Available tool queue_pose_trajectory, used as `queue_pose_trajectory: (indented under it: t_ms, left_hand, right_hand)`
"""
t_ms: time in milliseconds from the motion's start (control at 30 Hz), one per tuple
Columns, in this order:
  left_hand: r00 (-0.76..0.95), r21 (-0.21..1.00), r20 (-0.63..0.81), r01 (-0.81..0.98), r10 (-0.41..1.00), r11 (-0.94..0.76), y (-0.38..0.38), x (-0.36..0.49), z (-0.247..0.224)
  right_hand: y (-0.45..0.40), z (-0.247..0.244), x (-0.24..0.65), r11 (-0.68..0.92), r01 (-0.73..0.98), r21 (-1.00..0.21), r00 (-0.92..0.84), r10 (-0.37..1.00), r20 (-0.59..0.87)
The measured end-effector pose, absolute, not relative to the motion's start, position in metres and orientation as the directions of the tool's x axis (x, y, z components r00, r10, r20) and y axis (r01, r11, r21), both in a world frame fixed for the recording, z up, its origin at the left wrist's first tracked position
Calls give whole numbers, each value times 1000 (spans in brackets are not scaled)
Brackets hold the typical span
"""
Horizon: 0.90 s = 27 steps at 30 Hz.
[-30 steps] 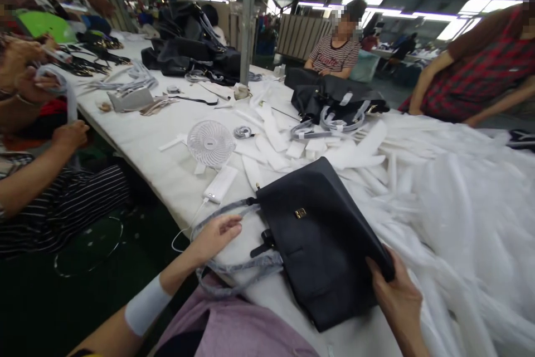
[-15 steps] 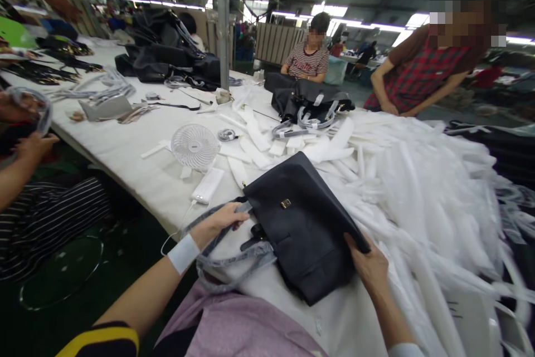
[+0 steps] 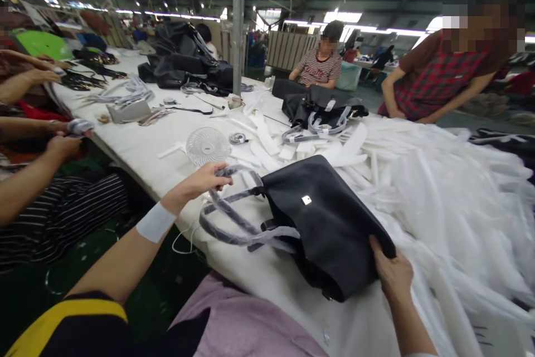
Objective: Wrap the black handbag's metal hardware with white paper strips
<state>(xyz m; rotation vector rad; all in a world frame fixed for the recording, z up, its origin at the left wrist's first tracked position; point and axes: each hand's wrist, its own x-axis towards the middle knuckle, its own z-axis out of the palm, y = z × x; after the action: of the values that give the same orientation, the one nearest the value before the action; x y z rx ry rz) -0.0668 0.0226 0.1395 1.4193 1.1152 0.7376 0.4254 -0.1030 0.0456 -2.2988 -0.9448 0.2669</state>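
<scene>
A black handbag [image 3: 330, 223] lies tilted in front of me, with a small metal clasp [image 3: 306, 200] on its upper face. Its two handles [image 3: 238, 223] are wrapped in clear plastic and stretch out to the left. My left hand [image 3: 209, 179] is closed around one wrapped handle and pulls it up and away from the bag. At the opposite end, my right hand [image 3: 392, 268] grips the bag's base edge, thumb on top; the other fingers are hidden underneath. The bag's lower side bulges and sags toward my lap.
A white fan [image 3: 208, 146] stands behind my left hand. White foam strips and sheets [image 3: 418, 195] heap up on the right. More black bags [image 3: 317, 103] lie farther back, near a metal post [image 3: 238, 28]. Co-workers' hands [image 3: 62, 142] are at the left edge; two people stand or sit across the table.
My left hand has moved up and left, lifting a handle away from the bag. The bag has shifted slightly right in view and its lower side bulges more. My right hand keeps its hold.
</scene>
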Motion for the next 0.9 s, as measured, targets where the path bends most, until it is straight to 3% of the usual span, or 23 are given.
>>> queue_pose_trajectory:
  t_ms: [133, 233, 333, 433, 500, 567, 633, 700, 800, 900]
  left_hand:
    - [119, 821, -241, 554, 963, 137, -16, -103, 57]
    - [-3, 734, -365, 614, 931, 289, -61, -107, 11]
    - [-173, 666, -370, 636, 913, 390, -101, -96, -14]
    - [-231, 734, -471, 433, 851, 524, -131, -82, -20]
    - [-93, 763, -630, 109, 771, 637, -141, -76, -14]
    - [107, 684, -697, -197, 709, 702, -138, -74, 3]
    - [235, 629, -632, -401, 738, 666, -120, -72, 33]
    - [315, 649, -455, -523, 833, 553, -87, -63, 76]
    - [433, 755, -165, -523, 886, 396, -32, -32, 165]
    - [507, 815, 153, -550, 848, 182, 5, 15, 273]
  right_hand:
    - [-111, 34, 416, -430, 669, -606, 599, 795, 98]
    - [-115, 28, 407, -396, 721, -568, 562, 815, 145]
    - [-117, 26, 402, -392, 737, -550, 553, 819, 157]
    - [-120, 26, 399, -358, 745, -563, 535, 824, 184]
    - [-121, 26, 398, -326, 752, -572, 517, 831, 206]
    - [-121, 27, 397, -317, 749, -582, 515, 832, 209]
    - [-119, 28, 398, -341, 727, -597, 540, 820, 190]
    - [-114, 31, 402, -370, 700, -610, 563, 812, 154]
    - [-103, 41, 412, -441, 664, -603, 601, 795, 80]
    - [-92, 53, 423, -439, 552, -709, 646, 763, 31]
